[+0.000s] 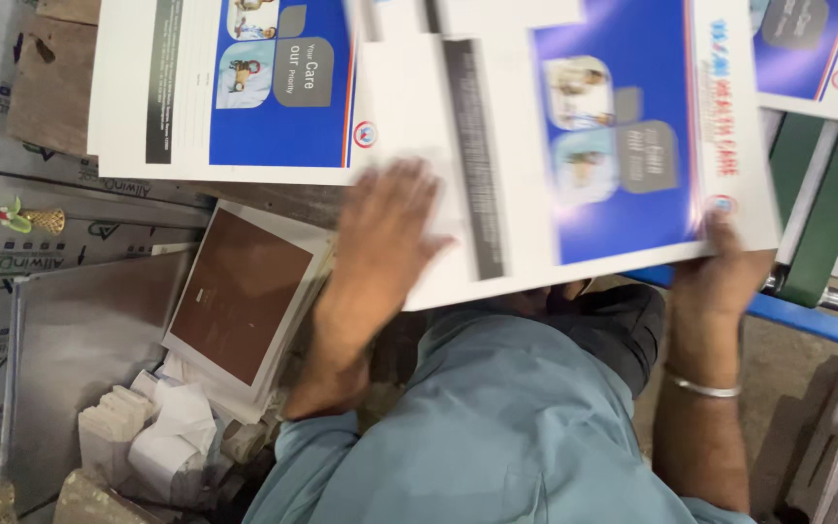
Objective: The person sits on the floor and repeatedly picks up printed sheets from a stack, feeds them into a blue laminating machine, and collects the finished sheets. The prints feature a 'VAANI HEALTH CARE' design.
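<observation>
A large blue-and-white printed sheet [584, 155] is held flat over the person's lap: the left hand [385, 233] is spread palm-down on its white part, while the right hand [725, 272] is pinched on its near right edge. A second sheet [225, 87] is seen left of the held sheet, and a brown-faced stack [240, 296] is seen below and left of it.

Left hand [385, 233] flat on printed sheet [574, 146]; right hand [725, 277] grips edge.
</observation>
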